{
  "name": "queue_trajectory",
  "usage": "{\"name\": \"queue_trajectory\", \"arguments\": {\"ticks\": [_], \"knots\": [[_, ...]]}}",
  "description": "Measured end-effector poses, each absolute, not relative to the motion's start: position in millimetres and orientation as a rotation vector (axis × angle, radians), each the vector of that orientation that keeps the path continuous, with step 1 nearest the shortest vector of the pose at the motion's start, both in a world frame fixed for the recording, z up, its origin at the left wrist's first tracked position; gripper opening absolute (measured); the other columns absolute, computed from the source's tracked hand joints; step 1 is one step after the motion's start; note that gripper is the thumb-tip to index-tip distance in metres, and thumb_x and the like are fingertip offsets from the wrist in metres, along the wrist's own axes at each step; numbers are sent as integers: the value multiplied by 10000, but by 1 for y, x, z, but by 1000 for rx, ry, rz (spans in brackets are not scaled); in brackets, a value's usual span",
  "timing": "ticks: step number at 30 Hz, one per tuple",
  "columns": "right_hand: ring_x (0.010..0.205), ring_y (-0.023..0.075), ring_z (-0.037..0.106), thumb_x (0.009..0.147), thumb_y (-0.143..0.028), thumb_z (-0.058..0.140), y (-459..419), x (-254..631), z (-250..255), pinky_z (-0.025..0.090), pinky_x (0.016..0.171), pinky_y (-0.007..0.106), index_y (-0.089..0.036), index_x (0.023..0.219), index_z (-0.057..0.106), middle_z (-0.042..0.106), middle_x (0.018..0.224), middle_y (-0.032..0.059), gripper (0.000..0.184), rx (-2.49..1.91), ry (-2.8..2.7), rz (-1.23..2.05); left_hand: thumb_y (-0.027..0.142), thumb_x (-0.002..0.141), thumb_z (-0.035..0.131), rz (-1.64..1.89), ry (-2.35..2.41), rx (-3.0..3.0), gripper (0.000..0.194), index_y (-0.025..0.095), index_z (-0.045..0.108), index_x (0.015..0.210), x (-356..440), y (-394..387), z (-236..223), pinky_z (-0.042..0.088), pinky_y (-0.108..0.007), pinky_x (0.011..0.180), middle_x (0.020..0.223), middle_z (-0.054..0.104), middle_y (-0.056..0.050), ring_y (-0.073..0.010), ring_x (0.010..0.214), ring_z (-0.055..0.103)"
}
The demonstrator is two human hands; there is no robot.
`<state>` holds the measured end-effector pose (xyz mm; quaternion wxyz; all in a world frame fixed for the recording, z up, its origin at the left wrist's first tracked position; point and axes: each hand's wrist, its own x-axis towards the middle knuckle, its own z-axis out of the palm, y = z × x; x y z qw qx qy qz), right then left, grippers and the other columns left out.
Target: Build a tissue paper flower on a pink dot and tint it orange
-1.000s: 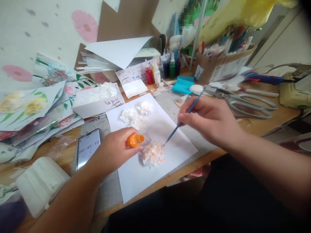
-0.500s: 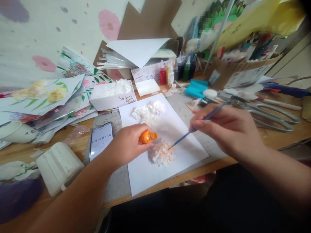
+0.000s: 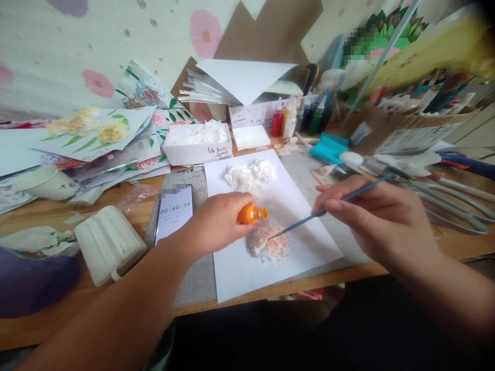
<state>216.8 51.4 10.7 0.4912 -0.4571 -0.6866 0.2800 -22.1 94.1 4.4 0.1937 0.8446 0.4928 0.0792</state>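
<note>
My left hand is wrapped round a small orange paint bottle, tilted so its uncapped mouth points right. In my right hand a thin blue paintbrush is pinched, its tip at a white crumpled-paper flower flecked with orange. That flower lies near the middle of a white paper sheet, just below the bottle. Farther up the sheet sits a cluster of plain white crumpled-paper flowers.
A phone showing a timer lies left of the sheet, beside a white plastic case. Behind stand a box of white paper bits and several paint bottles. Scissors and a cardboard box of brushes are at the right.
The camera view has swung left, so everything sits farther right in the picture. The brush tip has moved from the flower's right edge inward over its top. Both hands keep their holds.
</note>
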Motion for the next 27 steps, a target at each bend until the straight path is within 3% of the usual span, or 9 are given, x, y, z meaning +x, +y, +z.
{"name": "queue_trajectory", "arguments": {"ticks": [27], "knots": [[810, 174, 632, 769, -162, 644, 46, 212, 6, 495, 888, 378, -247, 776, 672, 677, 779, 2, 90, -1063, -1707, 798, 333, 733, 544, 274, 1360, 2408, 126, 210, 561, 754, -21, 93, 4, 324, -269, 573, 729, 594, 13, -153, 653, 519]]}}
